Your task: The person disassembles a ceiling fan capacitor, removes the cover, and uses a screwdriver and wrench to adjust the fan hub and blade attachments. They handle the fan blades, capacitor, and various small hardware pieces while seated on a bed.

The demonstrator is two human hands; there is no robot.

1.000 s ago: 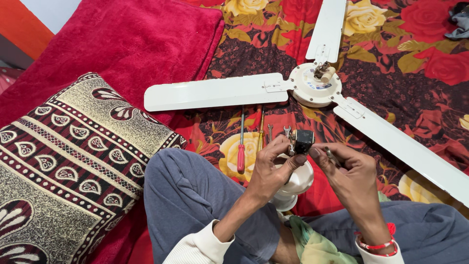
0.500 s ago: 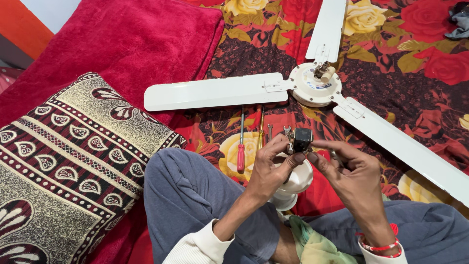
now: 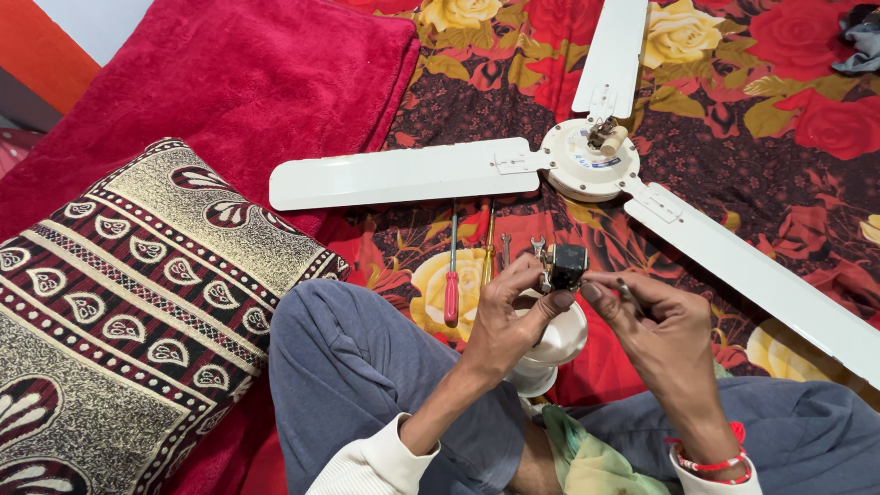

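Seen from above the person's head, a white ceiling fan [image 3: 587, 165] lies flat on a flowered bedspread [image 3: 752, 82], its three blades spread out, and everything else sits on the near side of its round hub. Just below that hub the left hand [image 3: 509, 316] pinches a small black boxy part [image 3: 565, 266] between thumb and fingertips, holding it up over the person's lap. The right hand [image 3: 655, 321] comes in from the other side, its thumb and forefinger closed on the edge of the same black part, with a thin metal piece lying along the fingers; what that piece is cannot be made out. Under both hands a white dome-shaped cover [image 3: 555, 344] rests against the leg. Below the fan's left blade a red-handled screwdriver [image 3: 452, 275] lies on the bedspread, with a second slim tool and a small spanner [image 3: 505, 247] just beside it. Far left of the fan, a patterned cushion [image 3: 119, 302] sits on a red blanket [image 3: 247, 82].
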